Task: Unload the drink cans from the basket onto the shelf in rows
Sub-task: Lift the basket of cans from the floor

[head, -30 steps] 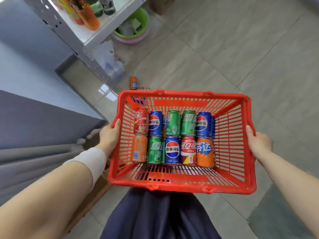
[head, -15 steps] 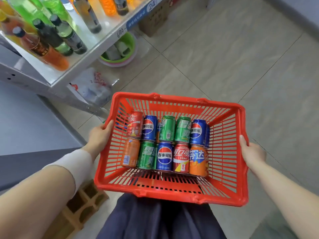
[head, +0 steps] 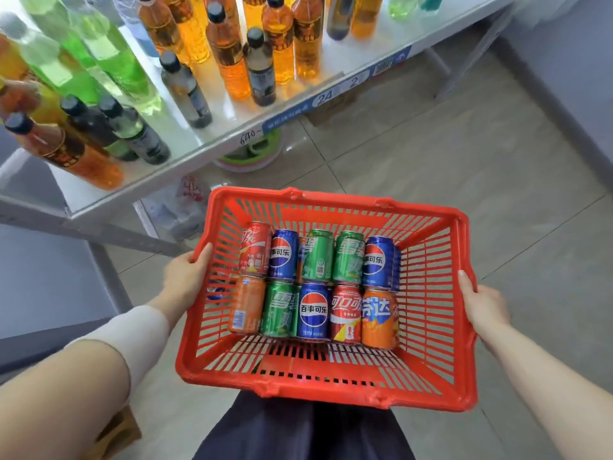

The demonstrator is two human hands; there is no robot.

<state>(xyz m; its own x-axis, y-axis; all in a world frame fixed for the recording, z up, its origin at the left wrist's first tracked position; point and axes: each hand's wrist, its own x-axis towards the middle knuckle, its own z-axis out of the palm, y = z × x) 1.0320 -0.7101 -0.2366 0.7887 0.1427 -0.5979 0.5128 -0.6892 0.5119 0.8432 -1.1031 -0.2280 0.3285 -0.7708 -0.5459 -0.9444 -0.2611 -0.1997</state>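
Observation:
A red plastic basket (head: 431, 386) hangs in front of my waist, held by both sides. My left hand (head: 185, 277) grips its left rim and my right hand (head: 481, 303) grips its right rim. Inside lie several drink cans (head: 313, 310) on their sides in two rows: red, blue, green and orange ones. The white shelf (head: 212, 141) stands up and to the left of the basket, its front edge carrying blue price labels. Bare shelf surface shows near that front edge.
Several bottles (head: 232, 61) of orange, green and dark drinks crowd the shelf. Under it sit a green-and-white basin (head: 252, 157) and a plastic bag (head: 185, 207). Grey tiled floor (head: 464, 154) spreads to the right. A shelf leg (head: 464, 68) stands at upper right.
The view has swung up and toward the shelf, so many more bottles show. Both hands keep their grip on the basket, which has stayed in front of me.

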